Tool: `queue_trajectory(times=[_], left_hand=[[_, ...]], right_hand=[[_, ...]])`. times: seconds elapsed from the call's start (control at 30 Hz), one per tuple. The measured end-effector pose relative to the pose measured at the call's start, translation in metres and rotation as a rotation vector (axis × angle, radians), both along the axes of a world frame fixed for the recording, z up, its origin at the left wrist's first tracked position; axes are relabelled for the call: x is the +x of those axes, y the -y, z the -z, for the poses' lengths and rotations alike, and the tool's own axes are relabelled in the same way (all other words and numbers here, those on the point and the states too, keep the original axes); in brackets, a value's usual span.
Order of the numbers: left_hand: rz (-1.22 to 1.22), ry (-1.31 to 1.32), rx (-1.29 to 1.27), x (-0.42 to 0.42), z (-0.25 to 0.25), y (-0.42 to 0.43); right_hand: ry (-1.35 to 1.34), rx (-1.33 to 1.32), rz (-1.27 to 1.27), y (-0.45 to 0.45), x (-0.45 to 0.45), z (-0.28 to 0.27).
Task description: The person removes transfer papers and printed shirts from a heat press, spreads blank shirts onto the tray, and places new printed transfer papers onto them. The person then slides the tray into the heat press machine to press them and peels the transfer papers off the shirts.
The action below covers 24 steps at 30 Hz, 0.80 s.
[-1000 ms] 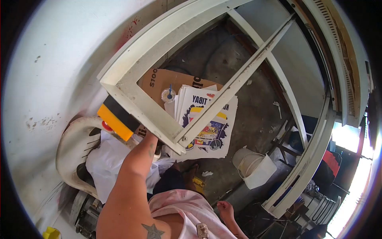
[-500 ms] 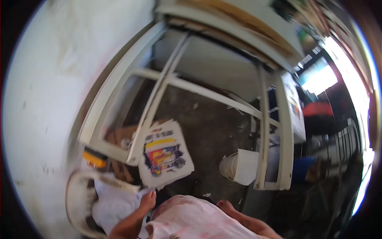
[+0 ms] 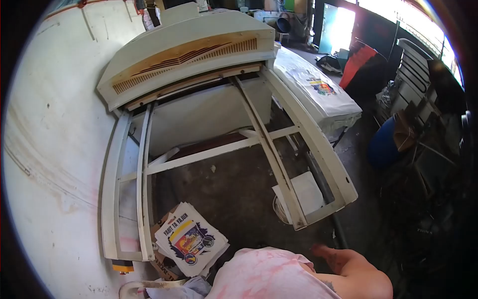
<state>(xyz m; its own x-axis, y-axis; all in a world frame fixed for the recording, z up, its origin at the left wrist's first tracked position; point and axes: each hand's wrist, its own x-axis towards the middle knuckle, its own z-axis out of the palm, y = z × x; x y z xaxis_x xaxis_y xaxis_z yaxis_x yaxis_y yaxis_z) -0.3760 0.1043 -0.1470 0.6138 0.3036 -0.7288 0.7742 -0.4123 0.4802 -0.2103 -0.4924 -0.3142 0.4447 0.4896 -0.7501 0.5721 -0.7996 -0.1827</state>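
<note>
My right hand (image 3: 322, 249) hangs low beside my body, in front of the right end of a white metal frame (image 3: 209, 155). Its fingers are too small and dim to make out, and I see nothing held in it. My left hand is out of view. Down to the left lies a stack of white printed sheets (image 3: 191, 239) with a colourful picture, resting on cardboard (image 3: 167, 264). Close to my body at the bottom left are a white plastic chair (image 3: 132, 288) and a pale cloth (image 3: 196, 288), both cut off by the edge.
The frame joins a large cream machine (image 3: 191, 55) with slotted vents. A bucket (image 3: 280, 208) with a white board (image 3: 306, 192) stands under its right side. Beyond, a table carries white printed fabric (image 3: 321, 87). A blue drum (image 3: 386, 142) and a wall (image 3: 55, 149) flank the space.
My view has turned right and lifted, bringing the machine and the printed fabric into fuller view. My left hand, earlier beside the chair and cloth, has left the picture. My right arm reaches farther out sideways.
</note>
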Motion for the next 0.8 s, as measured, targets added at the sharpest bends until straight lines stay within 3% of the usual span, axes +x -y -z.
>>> queue_trajectory(times=[0.07,0.13,0.17,0.2,0.23,0.27,0.33,0.4,0.47,0.57,0.6,0.7,0.77,0.8], left_hand=[[0.018,0.013,-0.013,0.022,-0.01,0.015],[0.051,0.017,-0.023,0.037,-0.015,0.027],[0.067,0.018,-0.031,0.04,-0.019,0.033],[0.067,0.019,-0.039,0.042,-0.025,0.039],[0.073,0.016,-0.046,0.043,-0.028,0.044],[0.083,0.006,-0.051,0.041,-0.032,0.047],[0.103,-0.017,-0.063,0.032,-0.036,0.055],[0.135,-0.051,-0.075,0.018,-0.036,0.06],[0.193,-0.094,-0.096,-0.002,-0.036,0.062],[0.366,-0.157,-0.153,-0.041,-0.031,0.067],[0.456,-0.173,-0.176,-0.062,-0.028,0.071],[0.711,-0.178,-0.295,-0.121,-0.022,0.094],[0.829,-0.205,-0.363,-0.151,-0.016,0.117],[0.867,-0.214,-0.371,-0.156,-0.015,0.126]], right_hand=[[0.104,0.066,0.039,0.093,-0.004,0.092],[0.176,-0.172,0.475,0.111,0.022,0.039],[0.285,-0.325,0.347,0.116,0.041,-0.01],[0.202,-0.446,0.432,0.104,0.068,-0.084],[0.373,-0.283,1.202,0.14,0.083,-0.056],[0.81,0.214,1.845,0.17,0.098,-0.038],[1.016,0.435,1.932,0.198,0.143,-0.058],[0.966,0.606,1.971,0.181,0.185,-0.126],[0.778,0.874,1.893,0.191,0.229,-0.124],[0.823,0.657,1.476,0.12,0.24,-0.174],[1.135,0.135,1.359,0.084,0.226,-0.191],[0.919,-0.008,1.32,0.068,0.227,-0.218],[0.786,0.204,1.311,0.089,0.235,-0.206],[0.766,0.173,1.297,0.089,0.237,-0.206]])
